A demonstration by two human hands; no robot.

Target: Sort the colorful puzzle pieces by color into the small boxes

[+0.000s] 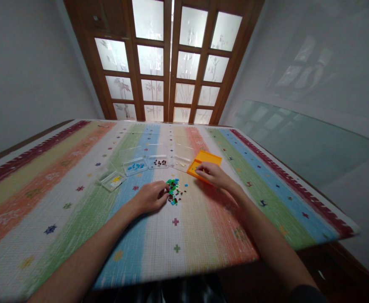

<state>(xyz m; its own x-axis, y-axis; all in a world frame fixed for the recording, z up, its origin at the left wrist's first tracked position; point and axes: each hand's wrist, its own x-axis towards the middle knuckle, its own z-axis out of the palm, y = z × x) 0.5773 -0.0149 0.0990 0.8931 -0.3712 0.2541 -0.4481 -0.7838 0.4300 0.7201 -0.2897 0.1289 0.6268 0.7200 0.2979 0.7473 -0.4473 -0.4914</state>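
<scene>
A small pile of mixed green, blue, brown and pale toy bricks point(173, 190) lies on the tablecloth in front of me. My left hand point(153, 196) rests at the pile's left edge, its fingers curled in; whatever may be in them is hidden. Over the open orange box point(207, 157) is my right hand point(212, 173), fingers drawn together at its compartment, where a few green bits point(196, 168) show. I cannot make out what that hand pinches. One blue brick point(186, 185) lies apart, right of the pile.
Open clear boxes stand in an arc behind the pile: one with yellow pieces point(115, 180), one with blue pieces point(136, 166), one with brown pieces point(159, 163), one with pale pieces point(181, 164). A striped cloth point(86, 219) covers the table. Wooden doors point(172, 63) stand beyond.
</scene>
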